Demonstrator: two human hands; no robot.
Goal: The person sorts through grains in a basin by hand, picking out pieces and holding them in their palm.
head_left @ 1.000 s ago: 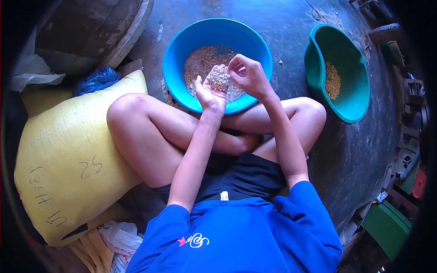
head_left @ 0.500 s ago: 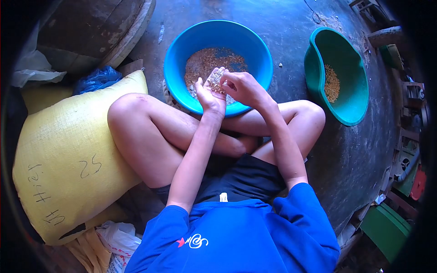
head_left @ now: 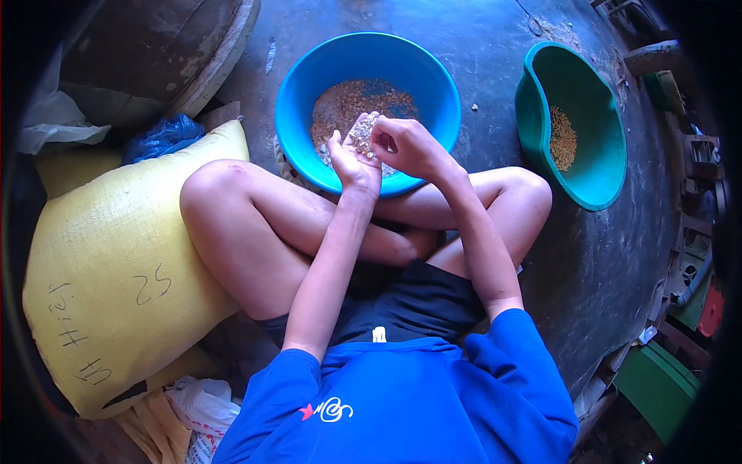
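My left hand is cupped palm up over the near rim of a blue basin. A small heap of pale grain lies on its palm. Above that heap is my right hand, its thumb and fingertips pinched together at the grain. What sits between those fingertips is too small to make out. Inside the basin, a spread of brownish grain and chaff covers part of the bottom.
To the right stands a green basin with yellow kernels in it. A full yellow sack leans by my left knee, with a blue plastic bag behind it. A large dark round object stands at the upper left.
My right fingers have shifted slightly over the grain in my left palm. Both basins appear a few pixels higher and further left as the view moves a little.
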